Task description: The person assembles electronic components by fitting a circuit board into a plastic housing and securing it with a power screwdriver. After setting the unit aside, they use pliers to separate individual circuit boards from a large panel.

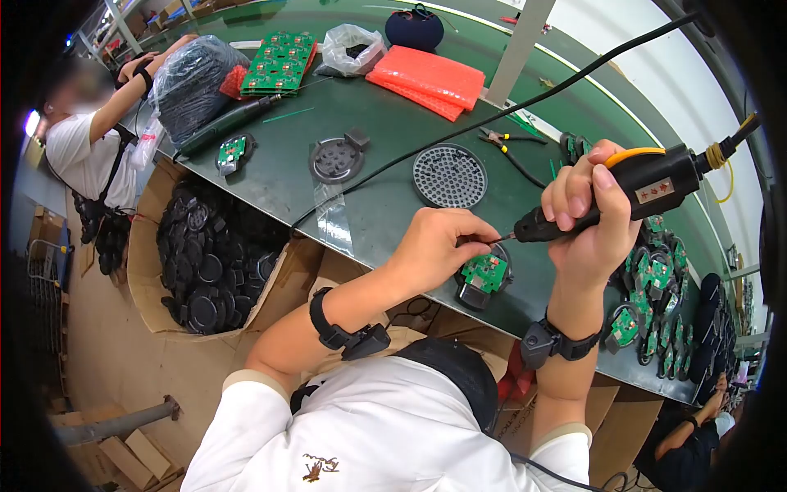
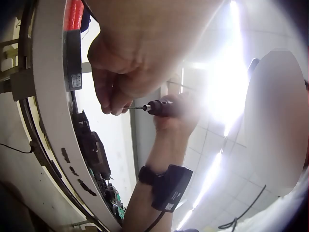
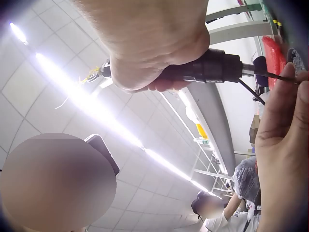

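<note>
My right hand (image 1: 592,205) grips a black electric screwdriver (image 1: 656,184), held almost level with its bit pointing left. At the bit's end, my left hand (image 1: 438,246) pinches the tip of the screwdriver bit (image 2: 135,108) between thumb and fingers. Whatever small piece may sit at that tip is hidden by the fingertips. Just below the left fingers, a green circuit board (image 1: 485,274) lies on a round black housing (image 1: 475,297) near the table's front edge. In the right wrist view, the bit's shaft (image 3: 270,75) runs straight into the left fingers.
Beyond the hands lie a round dish of small dark pieces (image 1: 449,176), pliers (image 1: 512,139) and a round dark part (image 1: 336,160). Many board assemblies (image 1: 656,275) crowd the right. A cardboard box (image 1: 147,279) of black parts stands left. The screwdriver's cable (image 1: 525,107) crosses overhead.
</note>
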Motion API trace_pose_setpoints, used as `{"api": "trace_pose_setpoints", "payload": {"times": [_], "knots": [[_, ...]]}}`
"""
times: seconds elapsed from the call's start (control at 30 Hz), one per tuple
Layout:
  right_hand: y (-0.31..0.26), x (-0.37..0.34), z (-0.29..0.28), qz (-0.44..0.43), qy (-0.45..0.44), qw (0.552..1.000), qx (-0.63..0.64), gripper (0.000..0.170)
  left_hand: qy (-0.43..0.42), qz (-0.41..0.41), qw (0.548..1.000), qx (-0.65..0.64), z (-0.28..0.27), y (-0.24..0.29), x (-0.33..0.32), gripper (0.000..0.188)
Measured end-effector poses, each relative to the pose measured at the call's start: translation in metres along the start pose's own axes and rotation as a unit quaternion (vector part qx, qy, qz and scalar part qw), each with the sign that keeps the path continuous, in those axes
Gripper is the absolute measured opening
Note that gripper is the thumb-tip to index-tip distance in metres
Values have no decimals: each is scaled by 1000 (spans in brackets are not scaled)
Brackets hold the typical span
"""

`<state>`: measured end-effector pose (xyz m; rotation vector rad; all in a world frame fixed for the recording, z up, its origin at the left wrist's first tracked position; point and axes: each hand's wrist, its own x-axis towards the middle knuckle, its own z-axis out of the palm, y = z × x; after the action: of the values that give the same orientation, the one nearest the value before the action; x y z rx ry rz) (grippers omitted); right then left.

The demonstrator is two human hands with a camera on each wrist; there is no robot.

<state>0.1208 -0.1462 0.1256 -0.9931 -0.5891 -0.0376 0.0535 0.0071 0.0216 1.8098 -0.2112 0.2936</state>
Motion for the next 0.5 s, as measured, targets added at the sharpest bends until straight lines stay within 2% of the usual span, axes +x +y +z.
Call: {"api": "trace_pose_setpoints", "payload": {"times": [0.33,0.43,0.5], "knots": [[3,-10,-7,11,-14,1000,2,25,-1,9,1000,-9,4,-2,-2,20],[4,-14,-8,18,-12,1000,3,25,-23,-5,999,-27,4,-3,-6,25],[6,-17,-8,23,-5,1000,-1,24,29,79,990,116,-1,4,-12,36]]}}
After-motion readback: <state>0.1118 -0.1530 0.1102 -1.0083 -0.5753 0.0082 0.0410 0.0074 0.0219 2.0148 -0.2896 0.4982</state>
